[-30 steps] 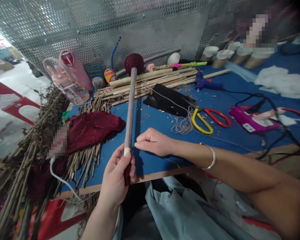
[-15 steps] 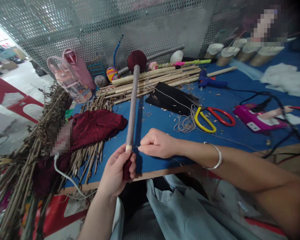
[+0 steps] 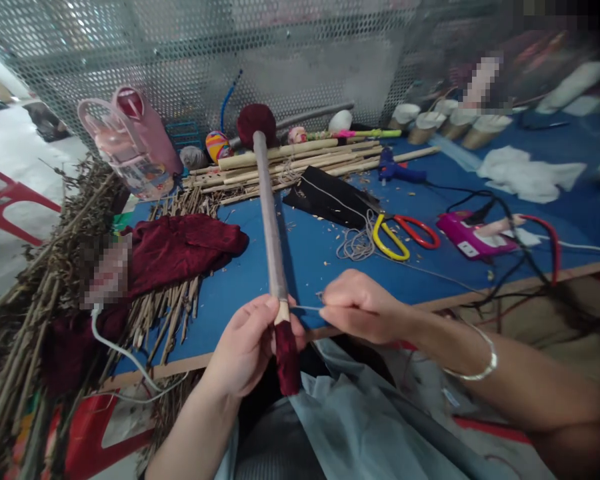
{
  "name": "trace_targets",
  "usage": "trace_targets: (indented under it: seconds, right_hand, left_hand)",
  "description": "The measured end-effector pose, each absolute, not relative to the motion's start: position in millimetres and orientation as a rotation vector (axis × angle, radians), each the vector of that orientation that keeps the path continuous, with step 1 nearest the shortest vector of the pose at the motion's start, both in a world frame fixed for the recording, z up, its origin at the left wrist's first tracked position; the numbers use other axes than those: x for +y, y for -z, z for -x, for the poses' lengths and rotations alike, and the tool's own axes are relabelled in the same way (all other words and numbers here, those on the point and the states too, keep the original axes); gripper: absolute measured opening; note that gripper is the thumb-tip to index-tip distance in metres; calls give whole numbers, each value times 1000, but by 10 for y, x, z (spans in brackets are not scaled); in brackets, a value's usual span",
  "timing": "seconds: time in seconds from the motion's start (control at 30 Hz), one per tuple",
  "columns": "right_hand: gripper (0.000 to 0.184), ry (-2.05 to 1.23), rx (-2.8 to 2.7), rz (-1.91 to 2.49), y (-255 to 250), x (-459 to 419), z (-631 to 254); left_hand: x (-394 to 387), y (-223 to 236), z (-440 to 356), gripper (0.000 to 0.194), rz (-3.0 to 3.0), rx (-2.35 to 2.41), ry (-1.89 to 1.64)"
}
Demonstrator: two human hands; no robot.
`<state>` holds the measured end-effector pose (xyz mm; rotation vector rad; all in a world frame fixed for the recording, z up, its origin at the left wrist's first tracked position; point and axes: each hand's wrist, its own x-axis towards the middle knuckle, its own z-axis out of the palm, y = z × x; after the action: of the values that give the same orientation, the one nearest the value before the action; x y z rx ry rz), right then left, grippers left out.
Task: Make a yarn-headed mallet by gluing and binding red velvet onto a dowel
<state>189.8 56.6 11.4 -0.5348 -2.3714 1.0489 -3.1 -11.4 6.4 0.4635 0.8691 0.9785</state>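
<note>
My left hand [image 3: 247,343] is closed round the lower part of a long grey-wrapped stick [image 3: 269,220]. The stick has a dark red ball [image 3: 255,122] at its far end and dark red cloth [image 3: 287,357] round its near end. It leans up and away over the blue table [image 3: 260,270]. My right hand [image 3: 363,307] is pinched on a thin grey thread [image 3: 305,308] that runs taut to the stick just above the red cloth. A silver bangle [image 3: 475,363] sits on my right wrist.
Yellow-and-red scissors [image 3: 403,237], a coil of thread [image 3: 353,245], black cloth [image 3: 330,197], bamboo sticks [image 3: 300,163], a blue glue gun [image 3: 397,172] and a pink glue gun [image 3: 467,233] lie on the table. Dark red fabric [image 3: 180,247] and dry twigs [image 3: 45,287] lie left. Perforated metal wall behind.
Both hands have come nearer to me and lower, off the table's front edge. The stick's near end swung right, and my right hand drew the thread out sideways from the stick.
</note>
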Motion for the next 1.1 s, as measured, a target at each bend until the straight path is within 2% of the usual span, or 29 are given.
trace_targets:
  seconds: [0.2,0.5,0.7,1.1]
  right_hand:
    - [42,-1028,-2396,762,-70,459,-1998]
    - [44,-1289,-2075,960,32,407,-1752]
    - [44,-1474,-1739,923,115,342,-1583]
    - [43,-1536,-1675,900,98,261,-1508]
  left_hand:
    - [-245,25,-18,31,-454,880,-946]
    - [-332,22,43,26,-320,857,-1087]
    - [-379,110,16,22,-223,811,-1121]
    - [-396,135,-4,22,-232,841,-1249]
